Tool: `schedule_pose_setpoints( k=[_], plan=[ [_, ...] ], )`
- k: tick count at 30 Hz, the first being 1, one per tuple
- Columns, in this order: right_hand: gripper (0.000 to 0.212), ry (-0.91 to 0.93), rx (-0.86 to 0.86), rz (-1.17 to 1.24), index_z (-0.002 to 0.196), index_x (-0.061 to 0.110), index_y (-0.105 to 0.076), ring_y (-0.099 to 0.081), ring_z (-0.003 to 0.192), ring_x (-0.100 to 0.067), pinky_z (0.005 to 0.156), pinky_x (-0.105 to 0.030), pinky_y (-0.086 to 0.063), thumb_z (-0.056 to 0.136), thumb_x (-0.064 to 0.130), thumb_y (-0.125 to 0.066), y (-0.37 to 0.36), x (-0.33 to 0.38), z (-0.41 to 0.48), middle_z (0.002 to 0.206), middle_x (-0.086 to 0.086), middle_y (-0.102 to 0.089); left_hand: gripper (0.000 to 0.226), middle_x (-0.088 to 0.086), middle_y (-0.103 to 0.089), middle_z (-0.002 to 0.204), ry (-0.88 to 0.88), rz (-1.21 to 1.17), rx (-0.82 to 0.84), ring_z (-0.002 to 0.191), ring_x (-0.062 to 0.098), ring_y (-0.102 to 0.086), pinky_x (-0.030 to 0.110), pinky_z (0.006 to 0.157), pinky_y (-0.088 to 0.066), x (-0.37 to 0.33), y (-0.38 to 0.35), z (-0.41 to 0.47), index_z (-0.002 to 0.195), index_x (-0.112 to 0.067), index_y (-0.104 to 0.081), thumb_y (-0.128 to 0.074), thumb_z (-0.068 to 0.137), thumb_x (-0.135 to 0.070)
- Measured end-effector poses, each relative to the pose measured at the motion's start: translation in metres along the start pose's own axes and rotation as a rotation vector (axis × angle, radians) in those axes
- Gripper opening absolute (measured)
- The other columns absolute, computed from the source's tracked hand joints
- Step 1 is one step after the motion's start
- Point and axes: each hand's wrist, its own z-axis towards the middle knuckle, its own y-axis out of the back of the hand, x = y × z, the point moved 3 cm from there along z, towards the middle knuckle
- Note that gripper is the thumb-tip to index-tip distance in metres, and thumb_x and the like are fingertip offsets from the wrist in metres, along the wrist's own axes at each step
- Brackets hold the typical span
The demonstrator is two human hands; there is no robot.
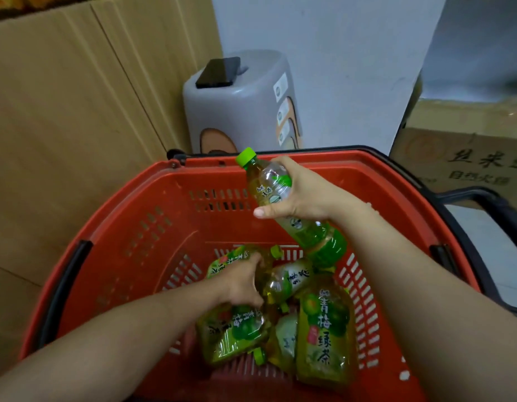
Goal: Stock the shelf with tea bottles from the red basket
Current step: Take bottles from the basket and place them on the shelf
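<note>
1. Head view: one red basket (112,204) sat on the floor, holding about five tea bottles in an overlapping heap, so the count was unsure.
2. A sixth, the raised bottle (264,184), hung tilted above the basket, green cap pointing up and away, clasped round its middle by the right hand (300,192).
3. The left hand (239,282) reached to the basket bottom, fingers curled round a lying bottle (222,262).
4. Beyond stood one grey stool (237,111) with one black phone (218,72) on top, cardboard sheets (62,111) on the left and a printed carton (469,161) on the right.
</note>
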Motion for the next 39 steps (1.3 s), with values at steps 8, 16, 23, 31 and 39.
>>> schedule_pose_setpoints(
  k=[8,16,23,31,39],
  plan=[
    [0.104,-0.079,0.1,0.03,0.143,0.031,-0.03,-0.042,0.132,-0.023,0.102,-0.034,-0.037,0.057,0.047,-0.087,0.0,-0.001,-0.008,0.146,0.0,-0.043,0.024,-0.007,-0.073,0.087,-0.12,-0.285,-0.491,0.079,0.009,-0.067,0.024,0.073,-0.051,0.003,0.112,-0.063,0.082,-0.034,-0.071,-0.079,0.064,-0.021],
    [0.082,-0.072,0.463,0.915,0.113,0.019,-0.064,-0.07,0.083,-0.025,0.069,-0.039,-0.059,0.04,0.038,-0.096,-0.038,0.04,-0.018,0.106,-0.014,-0.07,0.047,-0.008,-0.074,0.072,-0.285,-0.764,-0.963,0.066,0.0,-0.064,0.021,0.067,-0.054,0.027,0.201,-0.202,0.1,-0.027,-0.065,-0.076,0.069,0.007],
    [0.06,0.096,0.852,1.206,0.114,0.015,-0.07,-0.071,0.096,-0.029,0.08,-0.046,-0.057,0.06,0.031,-0.09,-0.098,0.132,-0.041,0.111,-0.015,-0.072,0.042,0.012,-0.069,0.09,-0.423,-0.964,-1.323,0.077,0.012,-0.064,0.015,0.062,-0.05,0.029,0.253,-0.286,0.105,-0.02,-0.062,-0.063,0.066,-0.006],
    [0.087,0.202,0.752,1.279,0.12,0.007,-0.064,-0.071,0.091,-0.033,0.076,-0.042,-0.059,0.043,0.031,-0.096,-0.145,0.253,-0.054,0.111,-0.023,-0.069,0.089,-0.031,-0.051,0.12,-0.324,-0.8,-1.187,0.107,-0.008,-0.059,0.025,0.097,-0.048,0.049,0.239,-0.357,0.147,-0.045,-0.016,-0.073,0.081,-0.032],
    [0.082,0.405,0.599,0.918,0.119,0.033,-0.052,-0.071,0.079,-0.024,0.06,-0.032,-0.056,0.046,0.027,-0.089,-0.159,0.35,-0.06,0.097,-0.01,-0.074,0.037,0.007,-0.074,0.099,-0.297,-1.254,-1.536,0.082,0.02,-0.072,0.033,0.071,-0.06,0.121,0.23,-0.434,0.11,-0.015,-0.06,-0.073,0.076,-0.009]
  ],
)
